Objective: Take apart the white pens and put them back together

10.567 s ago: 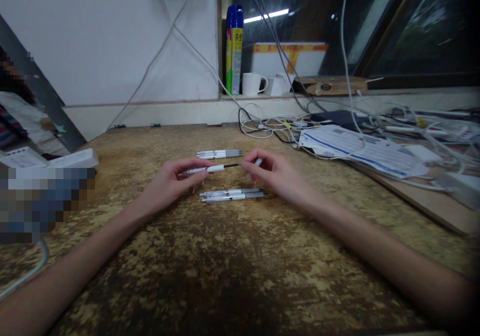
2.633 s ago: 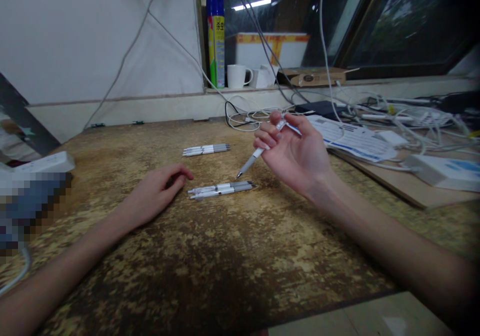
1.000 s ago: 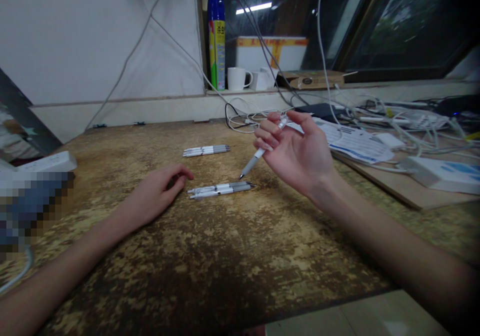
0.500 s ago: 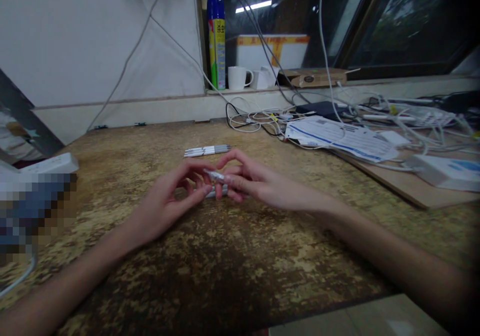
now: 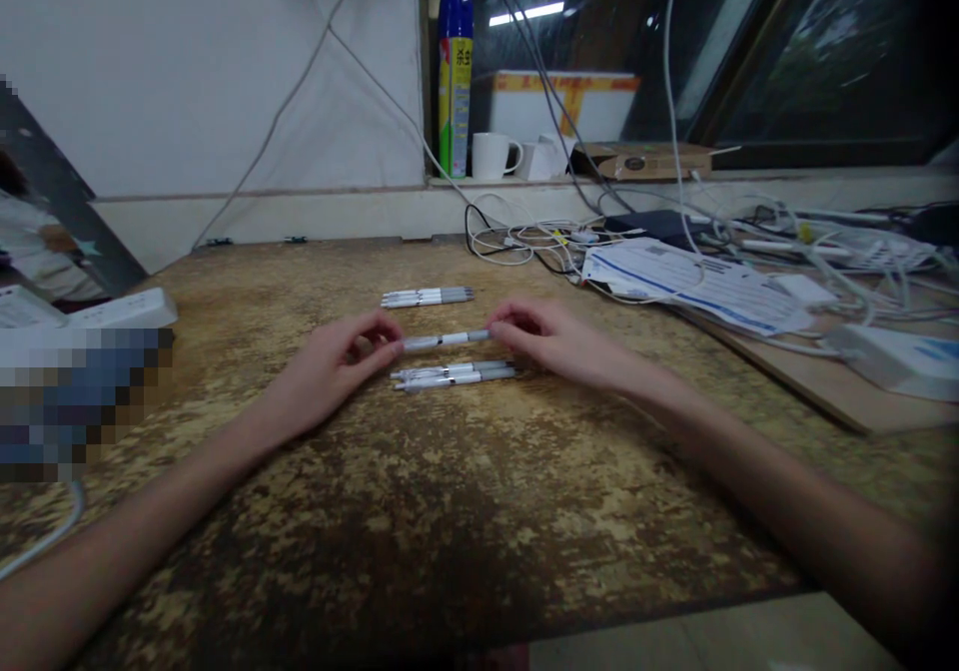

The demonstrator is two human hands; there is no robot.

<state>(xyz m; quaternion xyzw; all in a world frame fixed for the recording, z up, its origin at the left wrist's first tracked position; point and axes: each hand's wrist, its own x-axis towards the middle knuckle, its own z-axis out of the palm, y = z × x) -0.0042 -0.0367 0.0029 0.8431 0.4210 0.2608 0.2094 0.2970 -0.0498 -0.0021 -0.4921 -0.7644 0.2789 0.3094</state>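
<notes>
Between my two hands a white and grey pen point(image 5: 452, 338) lies crosswise, level with the table. My left hand point(image 5: 346, 356) pinches its left end between thumb and fingers. At its grey right end, my right hand point(image 5: 535, 336) closes thumb and fingertips on it. Just nearer to me, a couple of similar pens point(image 5: 457, 376) lie side by side on the worn wooden table point(image 5: 420, 511). Beyond the held pen, a small row of matching pens point(image 5: 429, 297) rests close together.
Tangled cables point(image 5: 516, 242), a printed paper sheet point(image 5: 689, 282) and a white box-like device point(image 5: 895, 356) crowd the right side. On the sill stand a spray can point(image 5: 455, 87) and a white mug point(image 5: 490, 156). A power strip point(image 5: 124, 307) sits at the left.
My hands have moved apart, and the pen that was tilted between my fingers is now stretched level between them. The nearer pens show more fully. The view has shifted slightly left.
</notes>
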